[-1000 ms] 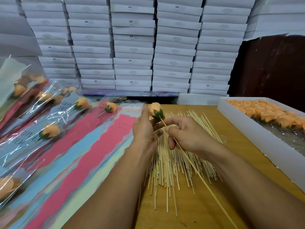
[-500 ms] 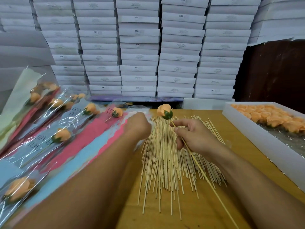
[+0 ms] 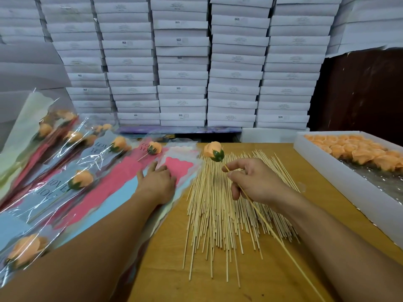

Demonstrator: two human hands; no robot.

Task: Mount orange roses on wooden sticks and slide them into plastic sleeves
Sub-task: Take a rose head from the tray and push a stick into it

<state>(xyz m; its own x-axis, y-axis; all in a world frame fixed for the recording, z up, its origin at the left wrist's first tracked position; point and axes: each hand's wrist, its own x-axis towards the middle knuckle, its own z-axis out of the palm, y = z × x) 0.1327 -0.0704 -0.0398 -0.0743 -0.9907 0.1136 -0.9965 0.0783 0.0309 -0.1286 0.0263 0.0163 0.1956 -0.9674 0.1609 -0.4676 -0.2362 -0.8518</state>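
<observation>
My right hand [image 3: 255,182] pinches a long wooden stick [image 3: 279,238] that carries an orange rose [image 3: 214,151] with a green base at its far tip, held above the spread pile of loose sticks [image 3: 218,210]. My left hand [image 3: 157,182] lies with straight fingers on a stack of empty plastic sleeves [image 3: 178,165] with pink and blue paper inside. Left of it lie several filled sleeves [image 3: 80,179], each with a rose on a stick.
A white tray [image 3: 327,162] with several loose orange roses [image 3: 357,151] stands at the right on the wooden table [image 3: 272,277]. A wall of stacked white boxes [image 3: 183,62] rises behind the table.
My left hand let go of the rose and moved left onto the stack of empty sleeves. My right hand kept the stick with the rose almost still.
</observation>
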